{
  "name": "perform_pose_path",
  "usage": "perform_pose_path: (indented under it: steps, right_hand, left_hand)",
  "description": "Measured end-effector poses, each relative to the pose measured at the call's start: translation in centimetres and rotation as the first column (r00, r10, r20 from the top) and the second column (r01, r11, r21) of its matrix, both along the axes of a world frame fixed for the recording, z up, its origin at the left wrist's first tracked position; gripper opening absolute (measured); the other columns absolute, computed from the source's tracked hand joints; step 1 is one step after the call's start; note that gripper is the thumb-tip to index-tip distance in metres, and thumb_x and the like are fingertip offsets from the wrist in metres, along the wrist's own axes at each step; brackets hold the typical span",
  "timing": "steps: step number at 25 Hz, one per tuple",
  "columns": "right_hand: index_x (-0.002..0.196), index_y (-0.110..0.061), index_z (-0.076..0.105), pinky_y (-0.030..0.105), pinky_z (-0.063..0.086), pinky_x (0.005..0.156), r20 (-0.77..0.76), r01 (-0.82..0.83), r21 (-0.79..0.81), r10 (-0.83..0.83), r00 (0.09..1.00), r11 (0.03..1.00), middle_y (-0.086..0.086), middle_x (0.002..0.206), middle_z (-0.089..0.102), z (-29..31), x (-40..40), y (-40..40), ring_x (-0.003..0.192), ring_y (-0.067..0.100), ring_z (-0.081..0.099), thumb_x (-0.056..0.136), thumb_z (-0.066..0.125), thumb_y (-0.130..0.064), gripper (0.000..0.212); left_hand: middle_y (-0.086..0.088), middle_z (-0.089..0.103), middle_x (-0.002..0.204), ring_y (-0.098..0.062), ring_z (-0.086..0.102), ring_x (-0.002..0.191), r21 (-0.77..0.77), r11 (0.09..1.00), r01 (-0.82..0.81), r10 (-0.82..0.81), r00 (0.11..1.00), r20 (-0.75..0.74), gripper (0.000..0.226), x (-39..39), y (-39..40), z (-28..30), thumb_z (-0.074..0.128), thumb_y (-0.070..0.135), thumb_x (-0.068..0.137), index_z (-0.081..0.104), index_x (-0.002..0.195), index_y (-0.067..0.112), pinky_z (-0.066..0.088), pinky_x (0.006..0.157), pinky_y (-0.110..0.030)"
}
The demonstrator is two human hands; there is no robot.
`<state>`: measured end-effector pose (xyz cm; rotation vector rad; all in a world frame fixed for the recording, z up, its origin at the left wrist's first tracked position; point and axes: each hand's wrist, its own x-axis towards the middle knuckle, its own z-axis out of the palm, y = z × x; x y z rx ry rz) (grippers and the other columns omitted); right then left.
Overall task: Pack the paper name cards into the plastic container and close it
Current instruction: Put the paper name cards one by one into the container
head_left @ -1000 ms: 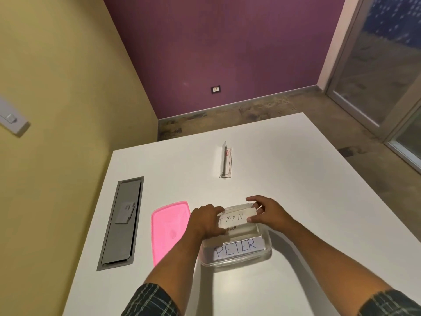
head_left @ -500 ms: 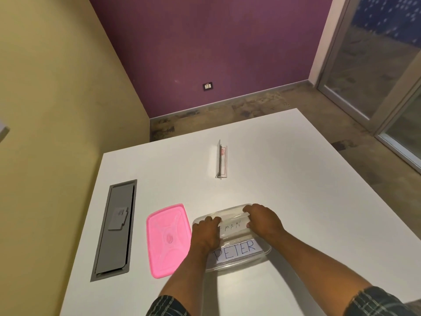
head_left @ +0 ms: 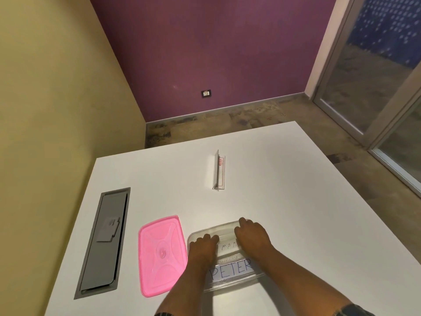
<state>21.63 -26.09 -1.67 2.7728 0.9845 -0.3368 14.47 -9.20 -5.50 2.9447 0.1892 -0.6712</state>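
Both hands, left point(head_left: 203, 245) and right point(head_left: 251, 235), reach into the one clear container point(head_left: 230, 284) on the counter point(head_left: 296, 201), covering the ends of a card point(head_left: 228, 247) whose writing is partly hidden; I cannot tell whether the fingers pinch it. A second card point(head_left: 231, 270) reads PETER. One pink lid point(head_left: 160, 254) lies just left. One card holder point(head_left: 218, 171) stands well apart.

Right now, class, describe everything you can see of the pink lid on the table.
The pink lid is a translucent, glossy plastic rectangle with rounded corners, a raised rim and a moulded pattern of curved lines around a central oval. It lies flat on the white table, off the clear plastic container, directly beside that container's left side. A grey hatch panel is set into the table further left. Neither hand touches it.
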Motion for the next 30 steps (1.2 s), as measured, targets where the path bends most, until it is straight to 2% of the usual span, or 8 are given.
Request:
perform_pose_path:
  steps: [4, 10, 13, 17, 20, 26, 28, 30]
  right_hand:
    - [0.045, -0.023, 0.061, 0.018, 0.041, 0.040, -0.052, -0.069, 0.075, 0.073, 0.996, 0.995, -0.005, 0.048, 0.057, -0.4, 0.4, -0.5, 0.041, 0.013, 0.058, 0.021, 0.095, -0.025, 0.042]
    - [0.033, -0.024, 0.053, 0.014, 0.037, 0.039, -0.006, -0.142, 0.067, 0.143, 0.990, 0.988, -0.007, 0.036, 0.050, -0.4, 1.4, 0.2, 0.031, 0.010, 0.051, 0.013, 0.095, -0.027, 0.047]
    - [0.032, -0.024, 0.043, 0.015, 0.032, 0.043, -0.007, -0.193, -0.038, 0.193, 0.981, 0.980, -0.009, 0.035, 0.050, -0.1, 2.0, 0.8, 0.032, 0.009, 0.051, 0.023, 0.093, -0.023, 0.051]
    - [0.072, -0.021, 0.061, 0.029, 0.036, 0.063, -0.108, -0.399, -0.240, 0.384, 0.917, 0.885, 0.002, 0.083, 0.073, 0.7, 3.4, 1.6, 0.074, 0.023, 0.070, 0.086, 0.069, -0.008, 0.020]
    - [0.090, -0.012, 0.070, 0.033, 0.038, 0.067, -0.296, -0.451, -0.123, 0.401, 0.867, 0.884, 0.010, 0.094, 0.071, 2.7, 5.6, 2.7, 0.083, 0.030, 0.067, 0.087, 0.072, -0.035, 0.024]
    - [0.069, -0.022, 0.068, 0.031, 0.057, 0.067, -0.627, 0.157, 0.312, 0.079, 0.775, 0.937, -0.001, 0.071, 0.076, 6.3, 11.8, 3.1, 0.057, 0.009, 0.070, 0.080, 0.075, -0.042, 0.024]
    - [0.082, -0.026, 0.074, 0.033, 0.059, 0.078, -0.604, 0.310, 0.365, -0.030, 0.796, 0.878, -0.003, 0.077, 0.076, 5.5, 13.6, 3.8, 0.069, 0.012, 0.073, 0.084, 0.071, -0.033, 0.008]
    - [0.108, -0.030, 0.073, 0.032, 0.055, 0.085, -0.567, 0.401, 0.353, -0.148, 0.810, 0.845, -0.009, 0.090, 0.075, 3.8, 15.0, 4.6, 0.088, 0.014, 0.071, 0.085, 0.070, -0.034, 0.023]
  left_hand:
    - [-0.007, 0.059, 0.117, -0.031, 0.062, 0.103, 0.020, 0.999, 0.030, -0.030, 0.999, 0.030, 0.045, 0.2, 0.0, 0.0, 0.058, 0.021, 0.088, 0.051, 0.133, 0.022, 0.048, 0.087, -0.042]
    - [-0.013, 0.062, 0.110, -0.033, 0.062, 0.097, 0.167, 0.959, 0.229, -0.234, 0.972, 0.011, 0.044, 0.8, -0.3, 0.3, 0.069, 0.025, 0.078, 0.060, 0.119, 0.011, 0.044, 0.091, -0.042]
    - [-0.016, 0.066, 0.106, -0.035, 0.064, 0.093, 0.161, 0.940, 0.300, -0.309, 0.951, 0.031, 0.030, 1.3, 0.1, 0.9, 0.059, 0.033, 0.090, 0.066, 0.108, 0.009, 0.046, 0.085, -0.041]
    - [-0.019, 0.070, 0.088, -0.039, 0.065, 0.076, 0.082, 0.892, 0.445, -0.451, 0.889, 0.084, 0.050, 2.8, 0.5, 2.6, 0.038, 0.042, 0.100, 0.070, 0.087, 0.006, 0.037, 0.067, -0.037]
    - [-0.009, 0.063, 0.068, -0.031, 0.058, 0.056, 0.061, 0.846, 0.529, -0.527, 0.817, 0.234, 0.040, 4.6, 1.0, 4.5, 0.042, 0.040, 0.090, 0.065, 0.071, 0.014, 0.031, 0.056, -0.029]
    - [0.003, 0.059, 0.069, -0.019, 0.054, 0.059, -0.159, 0.976, 0.151, -0.064, 0.889, 0.453, 0.020, 10.2, 4.0, 6.1, 0.050, 0.038, 0.078, 0.052, 0.068, 0.021, 0.033, 0.053, -0.026]
    - [0.005, 0.063, 0.093, -0.019, 0.061, 0.081, -0.257, 0.964, -0.062, 0.153, 0.923, 0.353, 0.016, 12.2, 4.7, 5.6, 0.049, 0.035, 0.087, 0.059, 0.092, 0.023, 0.042, 0.065, -0.028]
    - [0.001, 0.060, 0.121, -0.022, 0.061, 0.108, -0.298, 0.936, -0.186, 0.251, 0.948, 0.195, 0.035, 14.2, 5.6, 4.6, 0.051, 0.037, 0.095, 0.054, 0.126, 0.022, 0.048, 0.084, -0.032]
